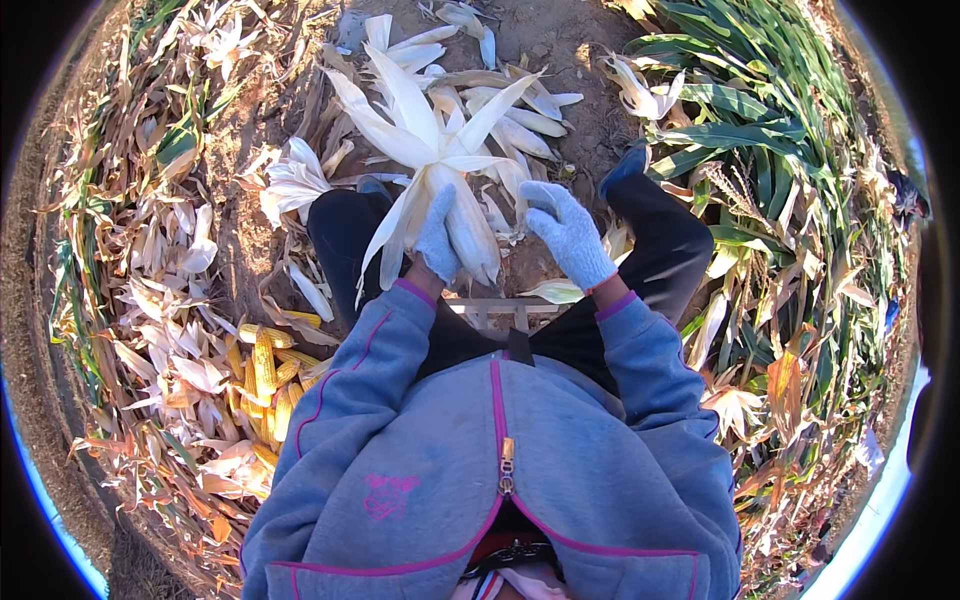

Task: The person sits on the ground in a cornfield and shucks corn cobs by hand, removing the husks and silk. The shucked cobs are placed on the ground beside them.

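My left hand [439, 238], in a light knitted glove, grips an ear of corn in its husk [466, 221] in front of me. The ear's tip points toward my body. Pale outer husk leaves [420, 127] spread outward from its far end. Just right of the ear, my right hand [559, 225], gloved the same way, is raised with its fingers bent and apart and nothing seen in them. Whether it touches a leaf edge is hard to tell.
Husked yellow corn ears [264, 367] lie heaped at my left, among dry husks [169, 330]. Beyond the held ear, unhusked ears [525, 124] rest on bare soil. Green and dry corn stalks [757, 135] are piled at the right. A slatted seat frame [501, 306] shows between my legs.
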A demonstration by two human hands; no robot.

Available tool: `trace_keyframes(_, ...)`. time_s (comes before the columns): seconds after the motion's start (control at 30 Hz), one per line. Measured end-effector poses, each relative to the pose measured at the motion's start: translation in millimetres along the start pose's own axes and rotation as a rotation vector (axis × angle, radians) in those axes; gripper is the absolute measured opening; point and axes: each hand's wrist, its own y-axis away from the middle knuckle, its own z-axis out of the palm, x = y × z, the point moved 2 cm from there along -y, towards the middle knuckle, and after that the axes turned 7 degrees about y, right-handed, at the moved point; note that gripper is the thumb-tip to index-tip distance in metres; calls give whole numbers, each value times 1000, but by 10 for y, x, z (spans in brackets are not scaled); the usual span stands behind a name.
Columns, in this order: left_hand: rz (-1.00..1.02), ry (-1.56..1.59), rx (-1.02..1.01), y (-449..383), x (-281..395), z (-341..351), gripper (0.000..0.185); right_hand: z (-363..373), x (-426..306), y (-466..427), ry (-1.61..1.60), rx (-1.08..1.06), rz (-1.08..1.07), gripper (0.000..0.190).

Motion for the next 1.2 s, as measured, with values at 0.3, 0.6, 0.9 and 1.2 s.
trace_keyframes(0.3,-6,-50,-10,-3,-70,-3,59,162,-243,423,580,-230,-263,43)
trace_keyframes(0.6,154,-228,-11,-83,-15,-205,60,236,6,238,256,195,-136,16)
trace_keyframes(0.9,68,-641,-52,391,2,472,57,-486,343,-579,-799,636,136,11)
trace_keyframes(1.2,194,-719,-4,462,-48,543,55,-973,240,-598,-414,601,22,28)
